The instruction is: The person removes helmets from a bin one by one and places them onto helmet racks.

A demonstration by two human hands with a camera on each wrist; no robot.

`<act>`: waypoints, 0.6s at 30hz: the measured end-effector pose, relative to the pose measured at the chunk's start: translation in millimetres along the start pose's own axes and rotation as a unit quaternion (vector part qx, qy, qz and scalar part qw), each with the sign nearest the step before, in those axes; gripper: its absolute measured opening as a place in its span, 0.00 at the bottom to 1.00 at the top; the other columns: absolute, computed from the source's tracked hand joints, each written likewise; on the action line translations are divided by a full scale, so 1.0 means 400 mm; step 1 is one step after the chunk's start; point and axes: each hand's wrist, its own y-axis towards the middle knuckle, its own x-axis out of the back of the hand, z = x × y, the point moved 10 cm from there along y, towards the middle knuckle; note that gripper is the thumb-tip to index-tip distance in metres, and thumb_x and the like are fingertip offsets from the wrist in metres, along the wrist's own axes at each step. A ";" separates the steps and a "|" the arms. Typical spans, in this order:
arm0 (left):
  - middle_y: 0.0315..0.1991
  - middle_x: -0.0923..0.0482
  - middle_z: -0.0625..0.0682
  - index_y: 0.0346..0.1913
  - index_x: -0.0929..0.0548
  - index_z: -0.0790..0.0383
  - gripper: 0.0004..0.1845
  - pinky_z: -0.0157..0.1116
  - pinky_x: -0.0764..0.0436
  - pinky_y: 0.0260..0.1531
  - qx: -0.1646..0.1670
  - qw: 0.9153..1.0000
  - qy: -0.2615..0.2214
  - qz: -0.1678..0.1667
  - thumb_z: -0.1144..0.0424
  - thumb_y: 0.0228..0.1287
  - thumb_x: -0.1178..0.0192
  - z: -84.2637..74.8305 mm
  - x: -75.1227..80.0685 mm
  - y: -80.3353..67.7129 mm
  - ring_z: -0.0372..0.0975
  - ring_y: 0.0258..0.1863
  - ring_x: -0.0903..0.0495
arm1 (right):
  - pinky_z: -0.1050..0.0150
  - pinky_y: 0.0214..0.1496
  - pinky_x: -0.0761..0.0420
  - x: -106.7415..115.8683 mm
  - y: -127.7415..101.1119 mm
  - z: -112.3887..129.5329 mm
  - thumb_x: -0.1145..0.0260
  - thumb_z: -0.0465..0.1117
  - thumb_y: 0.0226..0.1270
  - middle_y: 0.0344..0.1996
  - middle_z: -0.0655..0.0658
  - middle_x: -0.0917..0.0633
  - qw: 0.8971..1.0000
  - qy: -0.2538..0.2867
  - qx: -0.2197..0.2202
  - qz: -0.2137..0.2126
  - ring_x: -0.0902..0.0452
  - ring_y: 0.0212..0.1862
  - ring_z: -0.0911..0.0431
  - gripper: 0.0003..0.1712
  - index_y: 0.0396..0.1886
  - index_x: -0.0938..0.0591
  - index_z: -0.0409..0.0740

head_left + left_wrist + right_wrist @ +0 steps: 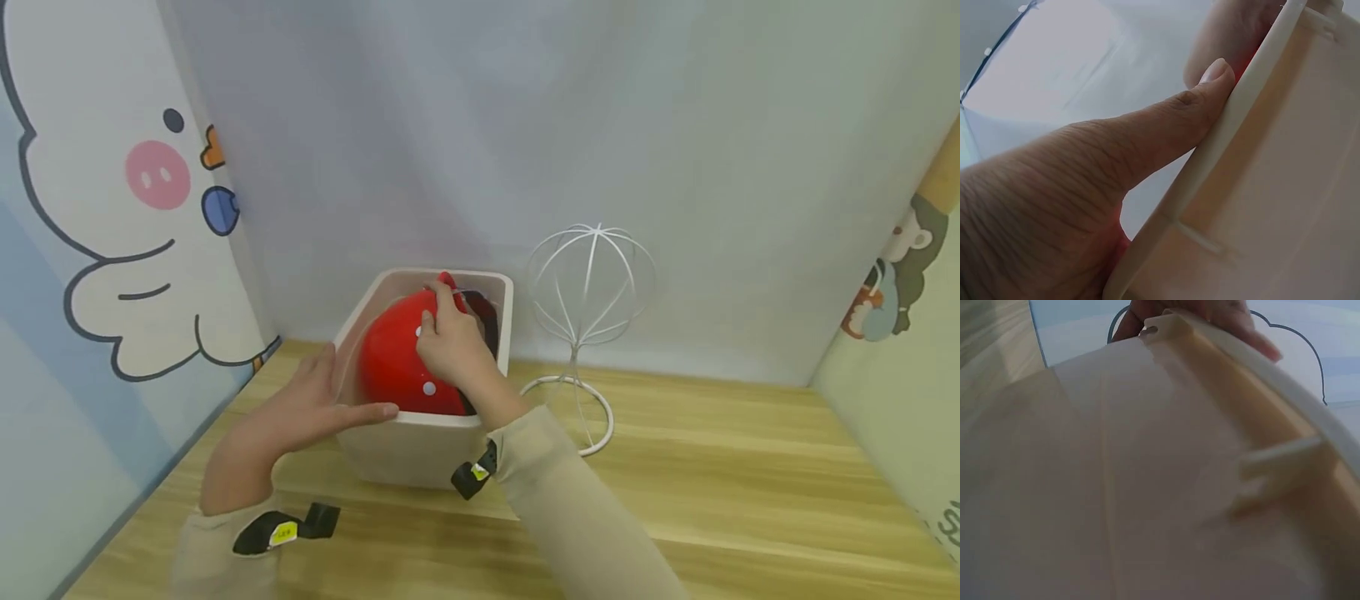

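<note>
Left hand [300, 412] nearest, thumb [1166, 128] pressed along the near rim of the cream plastic bin [420, 450], bin toward the desk's [750, 467] back-left, right hand [453, 346] inside, fingers curled on a red white-dotted cap [393, 367], white wire hat stand [588, 287] just beside.

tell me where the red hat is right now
In the head view the red hat sits inside the cream bin at centre, left of the white wire stand, with the right hand on it and the left hand gripping the bin's rim.
</note>
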 end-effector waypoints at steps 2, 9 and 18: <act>0.69 0.46 0.60 0.75 0.56 0.56 0.63 0.57 0.18 0.46 -0.005 1.000 0.004 -0.001 0.27 0.45 0.36 -0.006 0.001 0.002 0.56 0.65 0.40 | 0.54 0.41 0.18 0.011 -0.001 0.002 0.52 0.48 0.76 0.18 0.43 0.20 1.000 -0.021 0.009 -0.013 0.21 0.22 0.51 0.29 0.74 0.43 0.57; 0.70 0.47 0.60 0.76 0.58 0.54 0.63 0.57 0.18 0.46 -0.013 1.000 -0.001 0.008 0.29 0.46 0.35 -0.014 0.000 0.005 0.56 0.64 0.38 | 0.48 0.54 0.18 0.027 -0.006 -0.014 0.34 0.60 0.61 0.63 0.45 0.23 1.000 -0.026 -0.007 -0.005 0.22 0.58 0.46 0.48 0.76 0.47 0.61; 0.73 0.49 0.58 0.77 0.61 0.50 0.64 0.59 0.19 0.46 -0.029 1.000 -0.002 0.009 0.29 0.46 0.35 -0.012 -0.004 0.007 0.57 0.68 0.42 | 0.49 0.49 0.15 0.071 -0.021 -0.040 0.28 0.60 0.54 0.63 0.49 0.25 0.993 0.108 -0.019 -0.052 0.26 0.60 0.49 0.49 0.73 0.43 0.69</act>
